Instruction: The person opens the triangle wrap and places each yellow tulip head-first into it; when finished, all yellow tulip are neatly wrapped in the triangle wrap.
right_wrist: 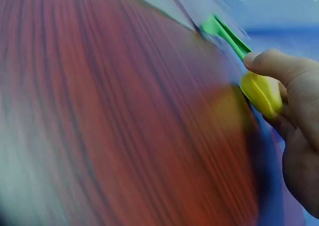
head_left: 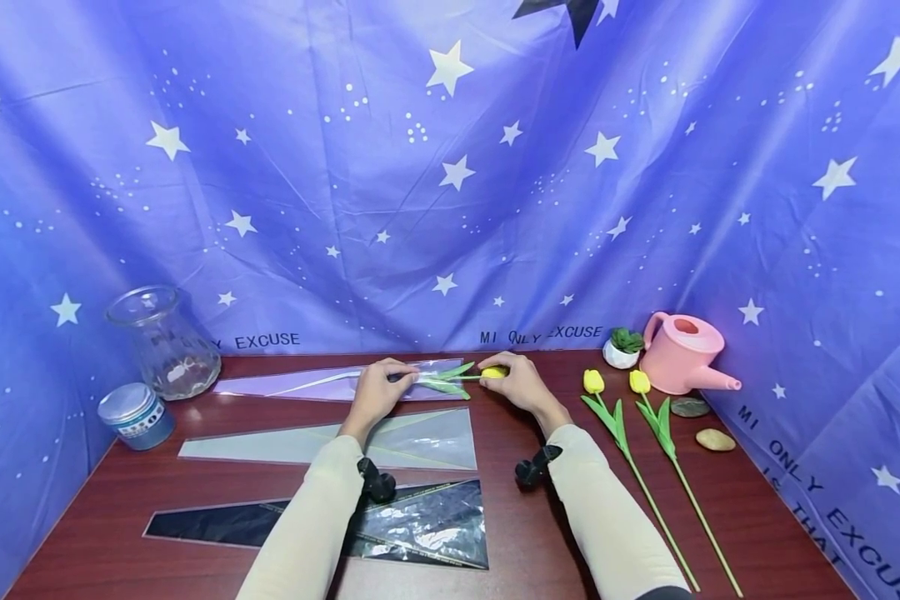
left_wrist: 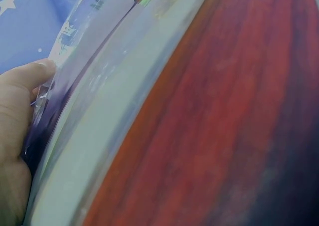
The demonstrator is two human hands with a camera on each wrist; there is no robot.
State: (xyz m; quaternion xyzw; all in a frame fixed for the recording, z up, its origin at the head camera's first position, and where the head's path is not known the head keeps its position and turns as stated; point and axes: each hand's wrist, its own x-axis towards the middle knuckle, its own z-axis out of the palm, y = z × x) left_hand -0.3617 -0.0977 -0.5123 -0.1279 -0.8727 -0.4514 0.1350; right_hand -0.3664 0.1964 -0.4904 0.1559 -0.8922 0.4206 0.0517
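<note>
A purple-and-clear flower sleeve (head_left: 292, 386) lies along the back of the table. My left hand (head_left: 378, 392) pinches its edge, and in the left wrist view the thumb of that hand (left_wrist: 17, 101) presses on the clear film (left_wrist: 62, 51). Inside the sleeve lies the stem of a yellow tulip (head_left: 492, 372), its green leaves (head_left: 450, 383) at the wide opening. My right hand (head_left: 523, 385) holds this tulip by its head, just outside the sleeve. In the right wrist view the yellow bloom (right_wrist: 263, 95) sits between thumb and fingers.
Nearer lie a grey-white sleeve (head_left: 270, 440) and a black sleeve (head_left: 412, 525). Two yellow tulips (head_left: 621, 433) rest at right, by a pink watering can (head_left: 682, 354), small potted plant (head_left: 622, 348) and stones (head_left: 715, 440). A glass vase (head_left: 168, 350) and lidded jar (head_left: 137, 417) stand left.
</note>
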